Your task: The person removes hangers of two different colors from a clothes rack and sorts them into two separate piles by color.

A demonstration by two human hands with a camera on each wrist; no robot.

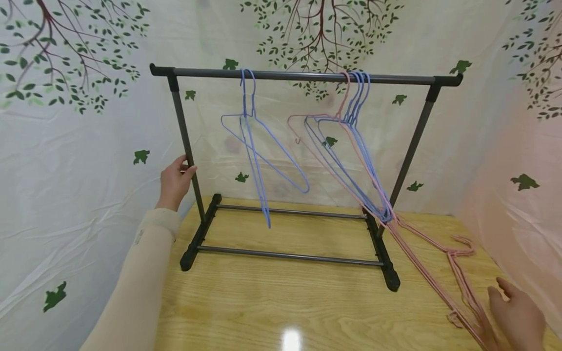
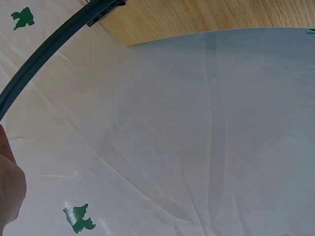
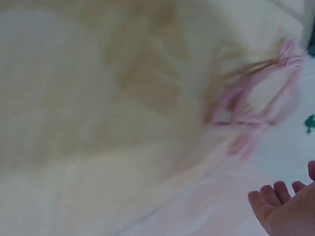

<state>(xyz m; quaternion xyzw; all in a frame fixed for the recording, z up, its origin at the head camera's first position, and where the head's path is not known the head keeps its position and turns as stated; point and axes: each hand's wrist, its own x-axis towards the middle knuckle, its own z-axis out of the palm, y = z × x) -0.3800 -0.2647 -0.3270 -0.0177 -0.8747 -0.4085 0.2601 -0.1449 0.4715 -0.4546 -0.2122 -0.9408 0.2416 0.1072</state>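
Observation:
My left hand grips the left upright of a black garment rack, thumb in front and fingers behind it. In the left wrist view, that hand shows only at the left edge, below the dark upright. My right hand is held with fingers relaxed beside a bundle of pink wire hangers on the table; the right wrist view shows this hand holding nothing. Two blue hangers hang left of the rail's middle. Farther right hang a pink hanger and several blue ones.
The rack's top rail spans above its base bars, which rest on the wooden table. Behind stands a pale curtain printed with branches and leaves. The pink hangers lie close to the right foot.

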